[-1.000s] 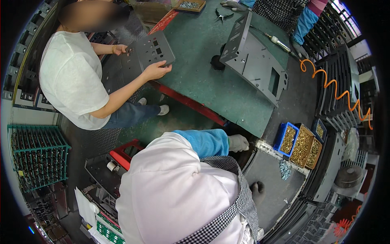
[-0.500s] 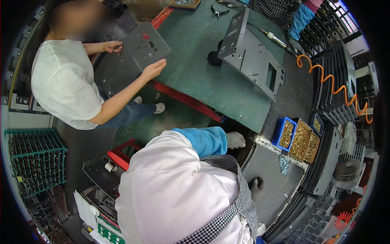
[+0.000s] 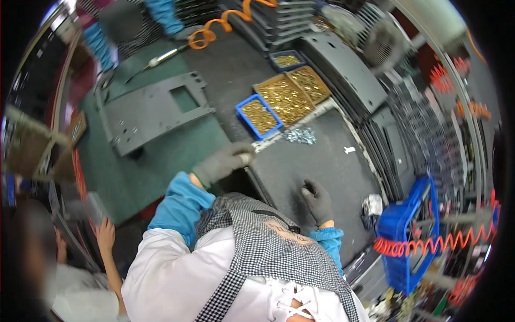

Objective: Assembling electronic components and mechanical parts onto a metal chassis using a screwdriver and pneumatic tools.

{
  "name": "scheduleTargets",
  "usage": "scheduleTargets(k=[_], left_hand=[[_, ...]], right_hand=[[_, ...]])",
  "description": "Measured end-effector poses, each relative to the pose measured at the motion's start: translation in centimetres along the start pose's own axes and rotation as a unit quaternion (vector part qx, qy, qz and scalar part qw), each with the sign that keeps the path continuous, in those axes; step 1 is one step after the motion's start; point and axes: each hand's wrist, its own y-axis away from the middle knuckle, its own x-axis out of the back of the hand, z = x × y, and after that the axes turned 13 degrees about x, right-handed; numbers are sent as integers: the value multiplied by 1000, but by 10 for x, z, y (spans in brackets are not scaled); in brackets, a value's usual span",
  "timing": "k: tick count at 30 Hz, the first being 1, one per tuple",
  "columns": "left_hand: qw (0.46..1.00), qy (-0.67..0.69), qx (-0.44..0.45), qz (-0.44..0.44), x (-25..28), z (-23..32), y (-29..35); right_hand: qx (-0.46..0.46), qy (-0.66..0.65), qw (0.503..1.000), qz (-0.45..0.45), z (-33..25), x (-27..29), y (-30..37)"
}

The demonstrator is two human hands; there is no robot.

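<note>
My left hand (image 3: 225,162), in a grey glove and blue sleeve cover, is over the edge where the green table meets the dark work surface. Its fingers look bent and are smeared by motion, so what they hold, if anything, does not show. My right hand (image 3: 317,203), also grey-gloved, is over the dark mat (image 3: 343,172) with its thumb apart from the fingers and nothing in it. Beyond my left hand stands a blue tray (image 3: 259,116) of brass-coloured fasteners, with a pile of silvery small parts (image 3: 301,136) beside it. A grey cut-out metal panel (image 3: 153,115) lies on the green table.
Cardboard boxes of brass-coloured fasteners (image 3: 284,99) stand behind the blue tray. Stacked dark panels (image 3: 343,70) line the right side. A power screwdriver (image 3: 158,60) hangs on an orange coiled hose (image 3: 214,33). Co-workers are at the far left and near left.
My view has swung to the right, so the green table and panel now sit at the left. My right hand shows fully over the mat. The near co-worker has shifted to the lower left.
</note>
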Motion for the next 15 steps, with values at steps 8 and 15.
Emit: scheduleTargets(k=[8,15], left_hand=[[953,-226,-23,199,14,89,-88],[867,-263,85,415,71,52,-16]], right_hand=[[-87,-105,982,129,36,21,70],[-140,-263,949,107,23,13,76]])
